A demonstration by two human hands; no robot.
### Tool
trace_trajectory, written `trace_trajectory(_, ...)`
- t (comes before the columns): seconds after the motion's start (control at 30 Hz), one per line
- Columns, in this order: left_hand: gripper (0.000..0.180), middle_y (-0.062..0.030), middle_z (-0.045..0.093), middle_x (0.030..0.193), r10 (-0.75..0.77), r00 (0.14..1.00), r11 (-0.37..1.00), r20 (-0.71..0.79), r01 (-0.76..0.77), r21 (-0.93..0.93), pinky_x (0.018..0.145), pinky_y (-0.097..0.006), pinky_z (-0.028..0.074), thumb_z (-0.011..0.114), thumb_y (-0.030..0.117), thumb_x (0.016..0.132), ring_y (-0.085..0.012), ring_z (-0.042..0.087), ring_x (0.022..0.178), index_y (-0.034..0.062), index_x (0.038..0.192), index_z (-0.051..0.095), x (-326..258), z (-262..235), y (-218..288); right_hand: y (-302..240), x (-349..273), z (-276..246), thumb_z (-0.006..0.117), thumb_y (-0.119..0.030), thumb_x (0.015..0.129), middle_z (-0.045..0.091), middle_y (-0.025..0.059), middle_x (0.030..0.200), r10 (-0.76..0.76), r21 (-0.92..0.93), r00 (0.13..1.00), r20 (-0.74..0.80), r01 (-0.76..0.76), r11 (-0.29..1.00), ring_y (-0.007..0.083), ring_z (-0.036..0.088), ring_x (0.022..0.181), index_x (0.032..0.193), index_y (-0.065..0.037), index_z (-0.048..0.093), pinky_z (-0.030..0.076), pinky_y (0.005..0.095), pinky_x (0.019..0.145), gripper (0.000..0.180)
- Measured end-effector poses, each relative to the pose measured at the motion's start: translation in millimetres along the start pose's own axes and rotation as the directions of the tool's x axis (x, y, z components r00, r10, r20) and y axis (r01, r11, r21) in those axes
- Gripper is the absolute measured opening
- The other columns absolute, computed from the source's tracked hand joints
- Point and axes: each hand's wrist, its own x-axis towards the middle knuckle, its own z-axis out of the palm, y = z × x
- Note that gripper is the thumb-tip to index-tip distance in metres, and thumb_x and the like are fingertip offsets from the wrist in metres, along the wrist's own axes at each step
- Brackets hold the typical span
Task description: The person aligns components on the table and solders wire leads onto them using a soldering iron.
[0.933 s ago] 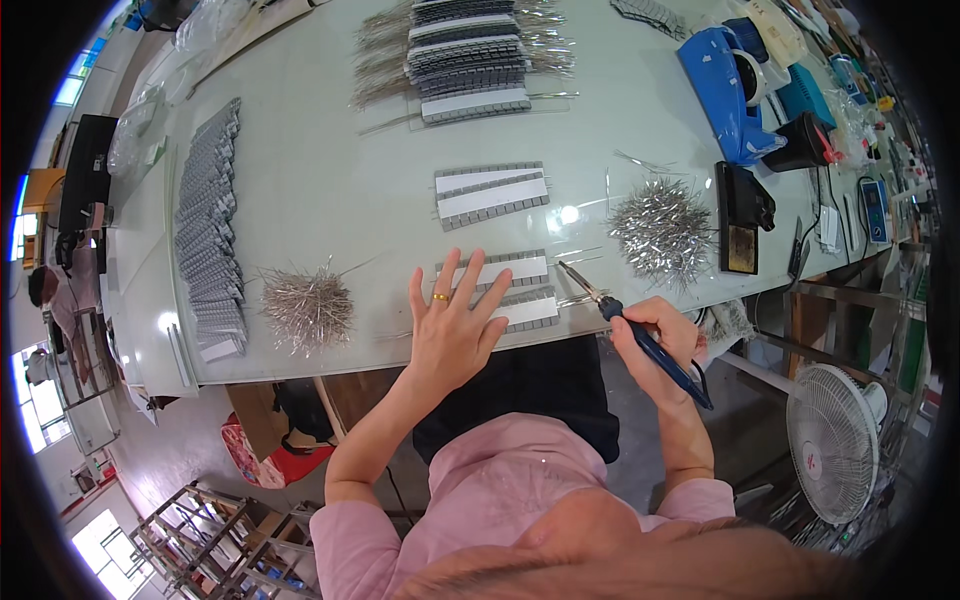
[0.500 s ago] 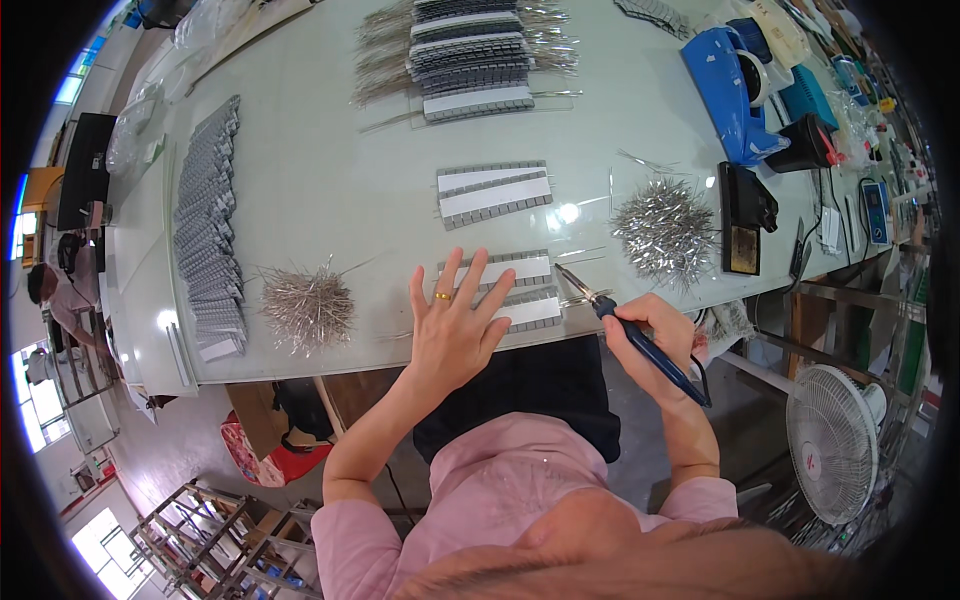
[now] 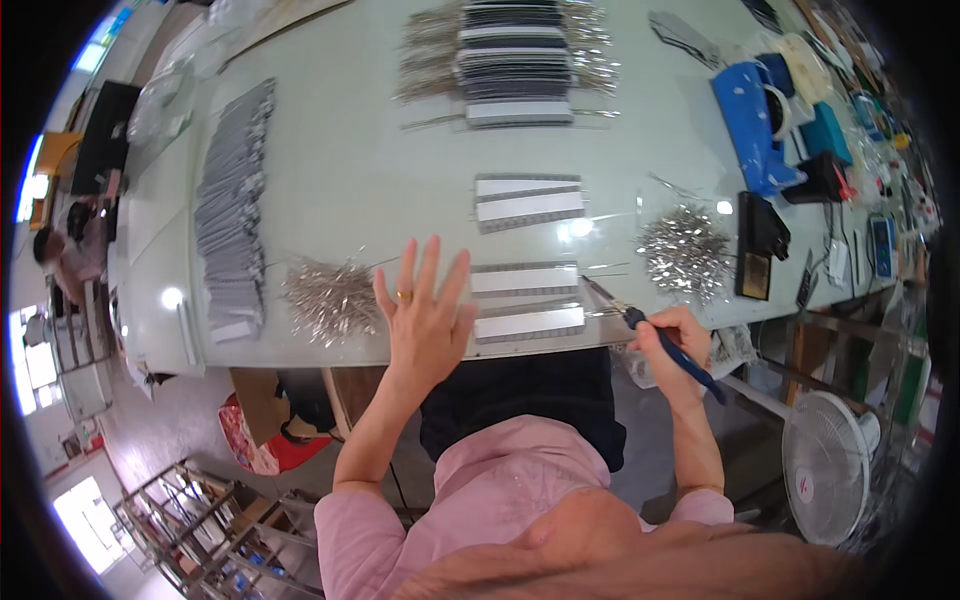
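Note:
In my right hand (image 3: 678,345) is a soldering iron (image 3: 632,316) with a dark blue handle, gripped like a pen. Its tip is by the right end of a white strip with grey segmented edges (image 3: 525,280). A second such strip (image 3: 530,323) lies just nearer to me, with thin wires at its right end. My left hand (image 3: 425,325), a ring on one finger, is open with fingers spread, just left of these strips. Left of that hand is a bundle of thin silvery wires (image 3: 330,300); another wire pile (image 3: 685,252) lies beyond the iron.
Two more strips (image 3: 530,203) lie farther up the table. Behind them is a stack of strips (image 3: 515,112) with wires at both sides. A long row of grey strips (image 3: 232,220) runs along the left. At right are a blue tape dispenser (image 3: 745,125) and a black soldering stand (image 3: 755,245).
My left hand has moved left off the two near strips, uncovering them. The iron stays in my right hand, its tip still near the strips' right ends. The whole view has shifted slightly.

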Motion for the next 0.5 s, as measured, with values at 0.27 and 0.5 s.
trace_trajectory(0.27,0.05,-0.0162,0.033,0.156,-0.129,0.988,0.985,-0.083,0.137,0.106,0.113,-0.064,0.009,0.061,0.028,0.092,-0.0376,0.022,0.147,0.0119,0.14,0.054,-8.6,3.1,-29.7,7.1,-6.2,2.0,0.062,0.001,0.091,0.061,0.0099,0.089,-0.137,0.136,0.98,-0.143,0.157,0.978,0.0149,0.066,0.067,0.102,-0.001,0.052,0.056,0.0258,0.062,0.014)
trace_trajectory(0.5,0.046,-0.0153,0.034,0.156,-0.093,0.995,0.996,-0.018,0.093,-0.001,0.115,-0.062,0.004,0.055,0.03,0.095,-0.0374,0.022,0.147,0.0144,0.138,0.057,-15.9,1.1,-27.8,-14.0,-5.8,32.6,0.062,-0.001,0.091,0.059,0.0093,0.091,-0.102,0.13,0.994,0.047,0.095,0.987,0.0154,0.066,0.068,0.101,-0.001,0.052,0.054,0.0259,0.063,0.015)
